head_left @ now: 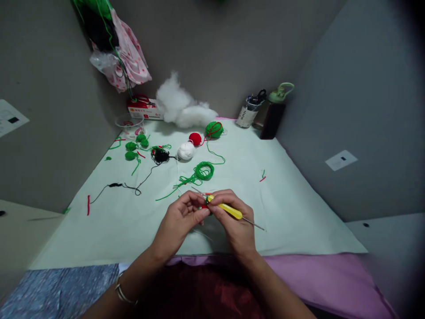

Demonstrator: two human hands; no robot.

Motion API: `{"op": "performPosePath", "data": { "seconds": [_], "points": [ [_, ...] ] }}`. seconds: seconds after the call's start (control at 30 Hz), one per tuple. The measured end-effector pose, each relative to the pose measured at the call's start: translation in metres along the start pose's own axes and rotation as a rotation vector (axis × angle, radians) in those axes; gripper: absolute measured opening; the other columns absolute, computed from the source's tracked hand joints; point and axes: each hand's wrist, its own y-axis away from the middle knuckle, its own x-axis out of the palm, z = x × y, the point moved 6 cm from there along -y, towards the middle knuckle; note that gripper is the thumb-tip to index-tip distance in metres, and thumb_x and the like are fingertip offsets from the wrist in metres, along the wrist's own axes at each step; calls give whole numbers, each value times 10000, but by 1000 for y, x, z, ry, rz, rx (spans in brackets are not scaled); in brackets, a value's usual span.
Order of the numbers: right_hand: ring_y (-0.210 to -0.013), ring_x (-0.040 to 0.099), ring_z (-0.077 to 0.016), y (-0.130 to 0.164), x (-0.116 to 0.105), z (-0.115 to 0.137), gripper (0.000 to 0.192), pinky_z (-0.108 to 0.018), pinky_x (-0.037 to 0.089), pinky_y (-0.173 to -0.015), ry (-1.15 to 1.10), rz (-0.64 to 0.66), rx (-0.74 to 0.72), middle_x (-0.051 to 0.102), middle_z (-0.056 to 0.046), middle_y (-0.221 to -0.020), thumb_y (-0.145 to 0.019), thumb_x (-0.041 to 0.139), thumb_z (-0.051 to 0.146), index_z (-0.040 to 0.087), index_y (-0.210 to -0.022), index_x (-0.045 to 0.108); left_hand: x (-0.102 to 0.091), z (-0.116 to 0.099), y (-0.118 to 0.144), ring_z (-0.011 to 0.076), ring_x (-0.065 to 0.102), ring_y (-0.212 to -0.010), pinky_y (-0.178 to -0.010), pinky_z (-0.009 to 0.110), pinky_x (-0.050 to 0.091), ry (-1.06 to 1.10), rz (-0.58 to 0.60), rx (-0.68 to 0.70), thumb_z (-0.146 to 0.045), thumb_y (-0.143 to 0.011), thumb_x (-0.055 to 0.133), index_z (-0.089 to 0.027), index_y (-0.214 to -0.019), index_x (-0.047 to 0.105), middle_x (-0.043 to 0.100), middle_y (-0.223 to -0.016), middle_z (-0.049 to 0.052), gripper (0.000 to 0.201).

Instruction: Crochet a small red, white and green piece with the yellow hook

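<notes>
My right hand (235, 217) grips a crochet hook (230, 211) with a yellow handle and a thin metal shaft at each end. Pinched in my left hand (181, 217) is a small green and red crochet piece (203, 206), mostly covered by my fingers. The fingertips of both hands meet around this piece, above the front part of the table. Just beyond them lies a loose coil of green yarn (204, 171), its strands trailing to the left. Further back sit a white yarn ball (186, 150), a red yarn ball (195, 139) and a green yarn ball (214, 129).
White stuffing (182, 106) is heaped at the back beside a red and white box (146, 110). Small green balls (130, 155) and tangled black yarn (161, 155) lie left. A pen cup (247, 114) and a bottle (274, 117) stand back right. Grey panels enclose the table (299, 212).
</notes>
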Motion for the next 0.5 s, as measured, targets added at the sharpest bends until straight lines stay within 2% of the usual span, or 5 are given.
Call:
{"op": "performPosePath", "data": {
  "seconds": [0.13,0.27,0.37,0.5],
  "points": [
    [-873,730,-191,1,-2,2,82,-305,610,-782,0,7,12,753,-35,-902,-833,776,174,248,-865,766,1,2,1,158,598,-791,-748,274,504,110,-21,-18,-319,-832,839,-187,-908,762,688,-920,29,171],
    [-894,722,-187,0,-5,-3,73,-306,604,-807,-42,45,56,744,-31,-917,-837,790,199,249,-879,758,0,0,1,164,596,-778,-772,285,495,88,-21,-47,-410,-883,785,-185,-896,795,697,-897,38,225],
    [-900,718,-184,-1,-2,-11,79,-310,597,-822,-133,110,111,740,-21,-923,-842,805,225,255,-892,750,-3,-3,-1,177,604,-837,-769,276,493,107,12,-83,-358,-805,857,-182,-831,799,712,-918,46,187],
    [-901,729,-209,-1,4,-16,157,-348,610,-819,-247,167,173,724,-21,-876,-816,846,334,247,-850,720,-4,2,-3,153,608,-787,-708,256,504,237,76,-200,-283,-714,921,-180,-776,792,711,-891,33,176]
  ]
}}
